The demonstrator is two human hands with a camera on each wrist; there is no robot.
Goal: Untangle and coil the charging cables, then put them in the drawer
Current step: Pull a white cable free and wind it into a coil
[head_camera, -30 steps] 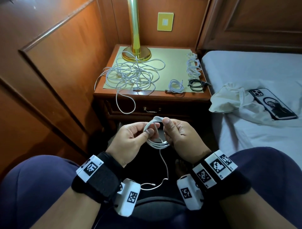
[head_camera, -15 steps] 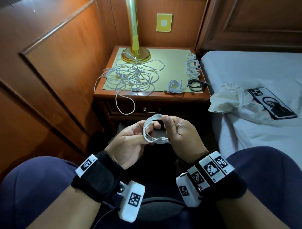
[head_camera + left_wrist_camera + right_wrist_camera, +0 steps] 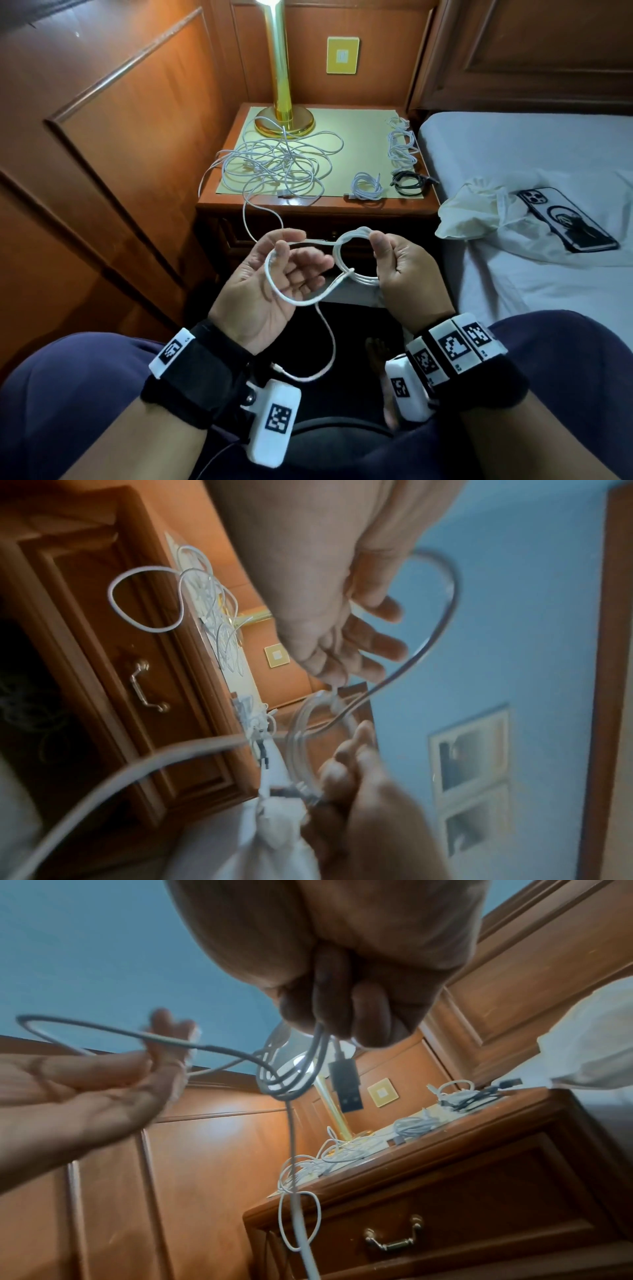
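Your R hand (image 3: 402, 270) pinches white cable coil (image 3: 356, 257) over lap | L hand (image 3: 270, 284) pinches free tail, thumb/forefinger, other fingers loose | done: 4 coiled bundles (image 3: 368, 186) on nightstand (image 3: 318, 209) | left: tangle (image 3: 277, 164), drawer (image 3: 445, 1229) closed.

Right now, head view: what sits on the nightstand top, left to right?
Tangled white cables → small white coil → black coil. The lamp base stands behind the tangle, and more white coils lie behind the black one, so both are left out of the order.
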